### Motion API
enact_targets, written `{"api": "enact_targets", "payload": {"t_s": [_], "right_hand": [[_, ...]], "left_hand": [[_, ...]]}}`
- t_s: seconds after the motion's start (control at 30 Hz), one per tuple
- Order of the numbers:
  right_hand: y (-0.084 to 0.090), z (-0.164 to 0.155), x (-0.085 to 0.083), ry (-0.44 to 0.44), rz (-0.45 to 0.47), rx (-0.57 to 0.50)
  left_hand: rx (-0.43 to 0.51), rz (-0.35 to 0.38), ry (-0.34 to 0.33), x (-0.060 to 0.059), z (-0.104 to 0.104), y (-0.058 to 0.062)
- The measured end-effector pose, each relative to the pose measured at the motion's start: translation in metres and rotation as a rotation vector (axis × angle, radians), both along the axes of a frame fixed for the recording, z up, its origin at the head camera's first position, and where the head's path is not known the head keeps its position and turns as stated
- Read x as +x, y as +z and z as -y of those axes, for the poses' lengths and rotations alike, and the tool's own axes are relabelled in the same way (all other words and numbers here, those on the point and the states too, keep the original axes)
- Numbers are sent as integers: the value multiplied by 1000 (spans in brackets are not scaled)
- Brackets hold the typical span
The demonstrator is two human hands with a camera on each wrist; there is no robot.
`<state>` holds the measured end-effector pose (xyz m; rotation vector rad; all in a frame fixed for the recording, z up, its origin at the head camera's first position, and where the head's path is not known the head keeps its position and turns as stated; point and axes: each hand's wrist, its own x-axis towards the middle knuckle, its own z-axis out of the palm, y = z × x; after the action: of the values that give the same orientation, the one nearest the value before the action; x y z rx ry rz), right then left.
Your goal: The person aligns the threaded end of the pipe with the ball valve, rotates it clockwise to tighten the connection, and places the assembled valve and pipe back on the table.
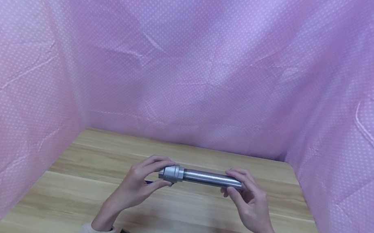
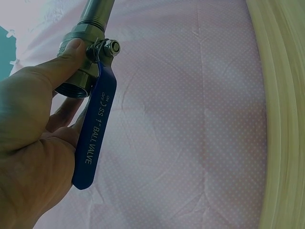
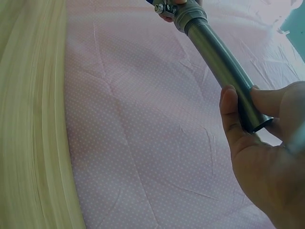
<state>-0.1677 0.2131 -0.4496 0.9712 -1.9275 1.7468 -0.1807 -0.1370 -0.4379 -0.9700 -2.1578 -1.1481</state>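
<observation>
Above the wooden table, her left hand grips a steel ball valve whose blue handle reads "SS 1" BALL VALVE", while the right hand clasps the attached metal pipe.

In the head view the left hand covers the near side of the ball valve, so only a sliver of its blue handle shows under the fingers, and the right hand hides the far end of the steel pipe. Both forearms are cut off by the bottom edge. In the left wrist view the pipe leaves at the top edge; the small lettering on the handle is partly unreadable
</observation>
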Motion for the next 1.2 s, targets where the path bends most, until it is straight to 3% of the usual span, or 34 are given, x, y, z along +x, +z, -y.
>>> {"api": "enact_targets", "payload": {"t_s": [0.17, 0.63, 1.0, 1.2], "right_hand": [[1, -1, 1, 40, 21, -15], [2, -2, 3, -128, -5, 65], [5, -4, 1, -19, 20, 6], [4, -4, 2, -56, -21, -1]], "left_hand": [[4, -15, -7, 0, 0, 1], [5, -4, -18, 2, 1, 1], [3, 17, -12, 2, 2, 2], [3, 13, -24, 2, 1, 1]]}}
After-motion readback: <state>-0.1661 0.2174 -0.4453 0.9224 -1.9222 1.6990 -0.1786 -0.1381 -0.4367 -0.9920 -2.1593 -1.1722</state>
